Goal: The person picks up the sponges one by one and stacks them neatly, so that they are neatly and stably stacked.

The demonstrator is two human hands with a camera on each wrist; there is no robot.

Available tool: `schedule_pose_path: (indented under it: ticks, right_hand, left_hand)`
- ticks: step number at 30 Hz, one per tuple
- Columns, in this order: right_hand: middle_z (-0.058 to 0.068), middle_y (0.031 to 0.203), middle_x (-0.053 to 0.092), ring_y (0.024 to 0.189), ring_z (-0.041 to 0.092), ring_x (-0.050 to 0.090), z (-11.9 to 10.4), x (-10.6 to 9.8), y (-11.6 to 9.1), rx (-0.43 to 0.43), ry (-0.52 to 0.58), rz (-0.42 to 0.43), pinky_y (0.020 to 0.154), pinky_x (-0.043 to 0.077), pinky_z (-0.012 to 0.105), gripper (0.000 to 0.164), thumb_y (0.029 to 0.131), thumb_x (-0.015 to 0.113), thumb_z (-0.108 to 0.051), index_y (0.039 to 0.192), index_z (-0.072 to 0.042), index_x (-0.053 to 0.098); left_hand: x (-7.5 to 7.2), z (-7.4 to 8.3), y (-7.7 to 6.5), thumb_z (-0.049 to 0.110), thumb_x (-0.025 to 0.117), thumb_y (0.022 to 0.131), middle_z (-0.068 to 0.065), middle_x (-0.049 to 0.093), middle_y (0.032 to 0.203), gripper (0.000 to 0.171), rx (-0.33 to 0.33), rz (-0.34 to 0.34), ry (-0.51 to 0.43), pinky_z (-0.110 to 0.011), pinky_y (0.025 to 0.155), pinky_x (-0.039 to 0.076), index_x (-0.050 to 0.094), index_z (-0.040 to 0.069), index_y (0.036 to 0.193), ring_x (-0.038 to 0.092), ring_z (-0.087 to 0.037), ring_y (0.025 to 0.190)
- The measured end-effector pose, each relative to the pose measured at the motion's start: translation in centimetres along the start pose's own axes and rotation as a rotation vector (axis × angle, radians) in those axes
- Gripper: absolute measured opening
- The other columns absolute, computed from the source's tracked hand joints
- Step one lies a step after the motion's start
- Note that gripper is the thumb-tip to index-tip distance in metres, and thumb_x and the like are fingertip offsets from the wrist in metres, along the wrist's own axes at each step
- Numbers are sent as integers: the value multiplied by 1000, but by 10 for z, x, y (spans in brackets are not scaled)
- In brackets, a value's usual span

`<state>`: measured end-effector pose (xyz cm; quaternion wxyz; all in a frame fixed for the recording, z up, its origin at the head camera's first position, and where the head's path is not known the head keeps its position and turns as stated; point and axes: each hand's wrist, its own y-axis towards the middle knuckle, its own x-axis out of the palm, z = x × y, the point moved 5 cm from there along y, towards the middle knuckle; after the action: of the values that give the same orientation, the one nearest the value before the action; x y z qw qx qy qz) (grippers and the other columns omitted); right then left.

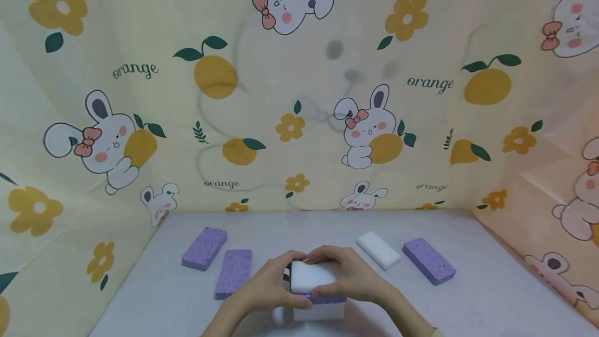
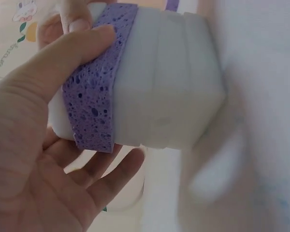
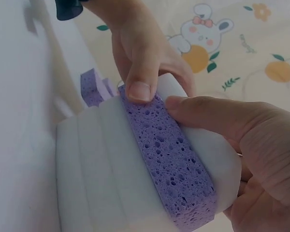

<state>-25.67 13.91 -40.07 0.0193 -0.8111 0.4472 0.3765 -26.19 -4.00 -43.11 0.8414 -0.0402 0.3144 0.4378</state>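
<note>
A stack of sponges stands on the table in front of me, gripped by both hands. At its bottom are several white sponges [image 2: 169,82], then a porous purple sponge [image 3: 169,154], with one white sponge [image 1: 314,275] on top. My left hand [image 1: 269,286] holds the stack from the left, its thumb pressed on the purple sponge's near side and its fingers behind. From the right, my right hand [image 1: 360,277] grips the top white sponge, its thumb along the front where white meets purple. Both sets of fingertips come close together at the back, partly hidden by the stack.
Left of the stack lie two purple sponges [image 1: 204,248] [image 1: 234,273] on the pale table [image 1: 150,295]. To the right are a white sponge [image 1: 378,250] and another purple sponge [image 1: 428,261]. A printed cloth [image 1: 299,66] with rabbits and oranges encloses the back and sides.
</note>
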Motion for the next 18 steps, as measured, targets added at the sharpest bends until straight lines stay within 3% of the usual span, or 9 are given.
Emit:
schedule_pose_path:
  ticks: [4,9,15,18]
  right_hand:
    - [-10,112,68,105,13,63,1,-1,1,3,-14,-5,91,50,32,56,73,87,-39,119,-18,65]
    - [-10,112,68,104,12,63,3,-3,2,24,-24,-5,91,49,32,52,73,87,-38,117,-19,67]
    - [-9,111,68,103,13,63,1,-2,-1,29,2,-12,91,49,32,50,72,88,-34,114,-19,68]
    - [-9,111,68,103,13,63,2,-2,-2,33,-2,-7,91,49,32,49,72,88,-36,114,-19,68]
  left_hand:
    - [-11,-3,-13,44,89,68,2,57,125,91,-40,49,89,-43,96,47,43,13,141,53,-20,114]
    - [-38,-22,-28,39,85,75,-5,57,128,81,-85,139,95,-56,102,39,45,10,139,48,-33,122]
    - [-74,-59,-48,26,86,75,-11,62,122,71,-199,378,138,-54,100,42,52,3,133,55,-33,116]
    - [-85,-69,-53,24,88,74,-13,61,125,73,-236,422,147,-53,102,41,53,0,133,54,-33,119]
